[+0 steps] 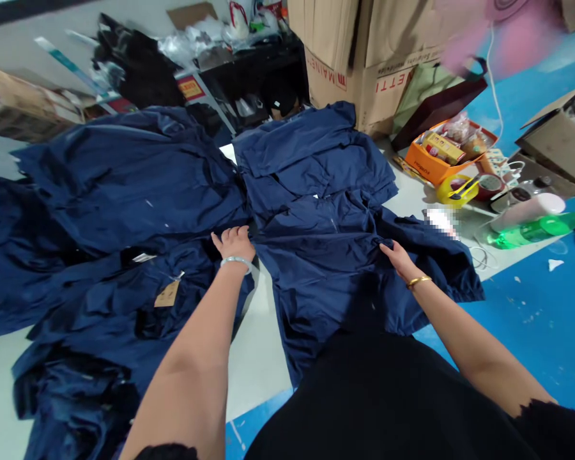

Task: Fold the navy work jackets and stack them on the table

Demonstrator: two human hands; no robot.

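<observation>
Sev. navy garmts point(311, 268) on pale tbl point(253, 338), blue flr point(531, 332), ctns point(328, 38), R hand point(400, 262) pinching 1, L hand point(236, 245) grip unclear

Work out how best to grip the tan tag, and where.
Probably pinch the tan tag by its lower edge, coming from the near side: it looks flat on the dark blue garment, with that edge uncovered and the white string at its far end.

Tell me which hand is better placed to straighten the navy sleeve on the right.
Probably the right hand: it touches that garment, close beside the sleeve, while the left hand is farther away.
</observation>
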